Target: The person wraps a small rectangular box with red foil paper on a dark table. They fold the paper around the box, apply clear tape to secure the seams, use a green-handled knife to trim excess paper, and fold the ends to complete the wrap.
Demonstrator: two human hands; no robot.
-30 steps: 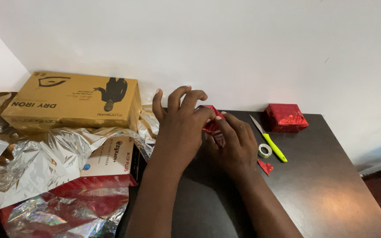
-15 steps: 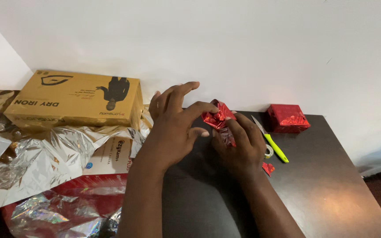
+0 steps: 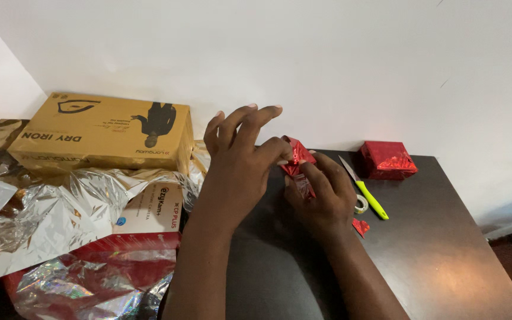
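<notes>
Both hands meet over a small object in shiny red foil paper (image 3: 298, 159) near the back of a dark table (image 3: 434, 249). My left hand (image 3: 238, 172) pinches the foil's upper fold between thumb and forefinger, with the other fingers spread upward. My right hand (image 3: 323, 195) cups the object from the right and below, its fingers pressed on the foil. Most of the object is hidden under the hands.
A wrapped red foil box (image 3: 387, 159) sits at the back right. A knife with a lime-green handle (image 3: 365, 191), a tape roll (image 3: 360, 204) and a red foil scrap (image 3: 360, 226) lie beside my right hand. At left are a tan carton (image 3: 99, 135), crumpled silver foil (image 3: 42, 213) and a white-and-red box (image 3: 152, 216).
My left hand has closed back onto the red foil after lifting off it, and its fingers now point up. The foil's raised flap has been pressed lower. My right hand has stayed in place.
</notes>
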